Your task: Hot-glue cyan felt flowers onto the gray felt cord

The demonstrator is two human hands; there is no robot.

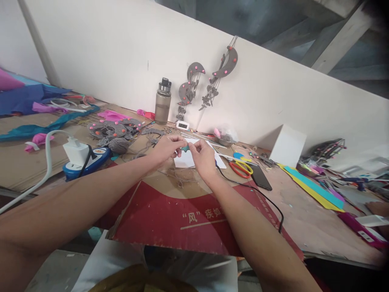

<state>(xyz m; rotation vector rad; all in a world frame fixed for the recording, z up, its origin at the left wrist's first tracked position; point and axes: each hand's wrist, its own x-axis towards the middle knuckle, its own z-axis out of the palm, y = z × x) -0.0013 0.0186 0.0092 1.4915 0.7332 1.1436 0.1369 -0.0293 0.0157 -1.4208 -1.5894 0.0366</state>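
Both my hands meet over a white sheet (182,162) on the cardboard. My left hand (168,148) pinches a small teal-green piece (185,149) between thumb and fingertips. From the other side my right hand (203,156) grips the same piece, its thumb and forefinger pressed together. The piece is mostly covered by the fingers, so its kind cannot be made out. Scissors with red and yellow handles (241,167) lie just right of my right hand, beside a dark phone (259,176). Thin grey strings (179,175) lie below the hands.
A red cardboard sheet (158,221) covers the front edge. At left are a blue power strip (86,162), grey yarn (118,145) and felt scraps. Behind stand a bottle (163,103) and a small white clock (182,125). Grey moon hangings (226,63) hang on the wall.
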